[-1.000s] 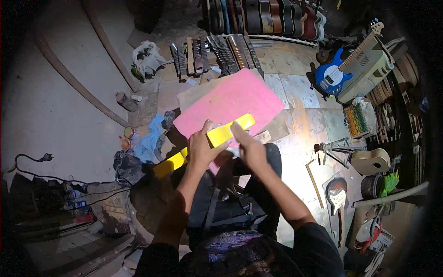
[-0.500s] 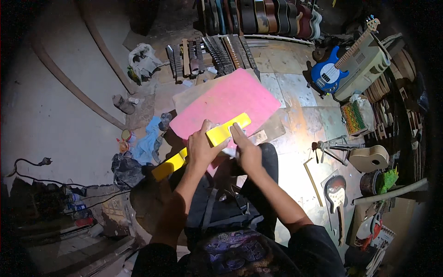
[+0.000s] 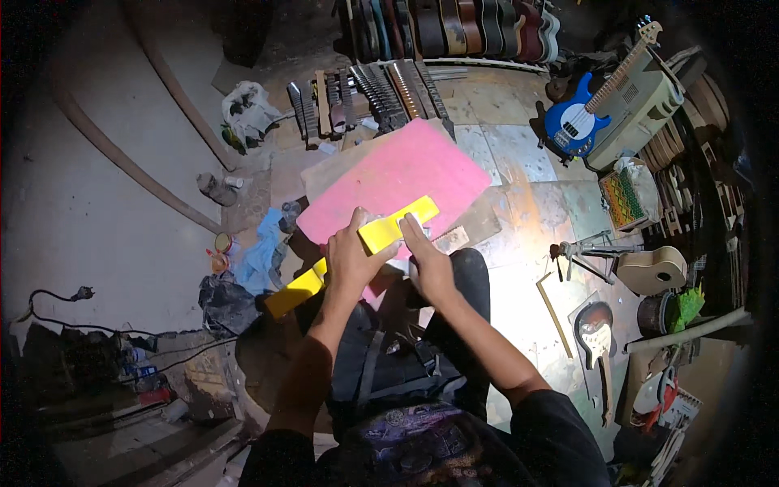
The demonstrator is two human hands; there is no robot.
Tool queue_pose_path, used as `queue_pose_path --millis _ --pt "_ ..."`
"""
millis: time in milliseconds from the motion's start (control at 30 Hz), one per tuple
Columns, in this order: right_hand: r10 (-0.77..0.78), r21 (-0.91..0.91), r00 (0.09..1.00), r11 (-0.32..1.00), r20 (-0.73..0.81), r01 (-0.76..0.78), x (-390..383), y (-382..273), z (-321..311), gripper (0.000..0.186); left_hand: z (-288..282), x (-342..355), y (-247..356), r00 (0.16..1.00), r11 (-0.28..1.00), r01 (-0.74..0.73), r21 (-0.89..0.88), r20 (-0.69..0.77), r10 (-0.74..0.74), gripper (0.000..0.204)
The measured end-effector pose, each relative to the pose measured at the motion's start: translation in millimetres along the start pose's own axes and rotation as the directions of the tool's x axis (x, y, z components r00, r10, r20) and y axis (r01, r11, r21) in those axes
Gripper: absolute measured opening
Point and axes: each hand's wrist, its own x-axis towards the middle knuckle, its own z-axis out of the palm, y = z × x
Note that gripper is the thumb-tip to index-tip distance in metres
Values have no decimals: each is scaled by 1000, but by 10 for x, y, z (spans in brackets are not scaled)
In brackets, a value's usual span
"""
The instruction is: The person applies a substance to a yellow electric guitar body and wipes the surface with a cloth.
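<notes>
My left hand [image 3: 353, 256] is wrapped round a long yellow piece [image 3: 389, 231], shaped like a guitar neck, which runs diagonally from lower left to upper right across my lap and shows on both sides of that hand. My right hand [image 3: 426, 260] grips the same piece nearer its upper end, thumb or finger laid on its face beside a small whitish patch that I cannot make out. Behind the piece lies a pink sheet [image 3: 406, 162] over greyish boards; part of it is hidden by my hands.
Several guitar necks [image 3: 381, 101] lie behind the sheet, below racked guitar bodies [image 3: 446, 28]. A blue bass [image 3: 576, 122], an acoustic guitar [image 3: 653, 272] and a sunburst guitar [image 3: 592, 333] are at my right. A blue cloth [image 3: 260, 243], dark plastic [image 3: 223, 308] and a cable [image 3: 57, 296] are at my left.
Both hands and the yellow piece stay almost in place, with the right fingers shifted slightly on it. The whole view has drifted a little.
</notes>
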Motion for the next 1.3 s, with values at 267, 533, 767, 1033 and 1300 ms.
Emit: queue_pose_path --millis 267,533,767,1033,1300 --pt "2 105 997 994 -74 6 114 15 84 65 -29 68 22 999 997 30 -64 26 -28 56" --pt "68 224 989 970 130 -96 117 -45 -34 51 -109 -50 14 999 990 32 -135 8 -31 53" --pt "52 175 997 984 -49 -43 -13 -199 102 71 -102 -142 -93 1000 982 7 -191 -28 -12 53" --pt "306 440 948 841 92 -314 371 66 7 57 -287 -203 -331 996 994 -23 -111 -86 13 52" --pt "480 193 825 816 298 -545 314 805 243 64 -302 -252 -464 995 960 -76 -271 -78 56 51"
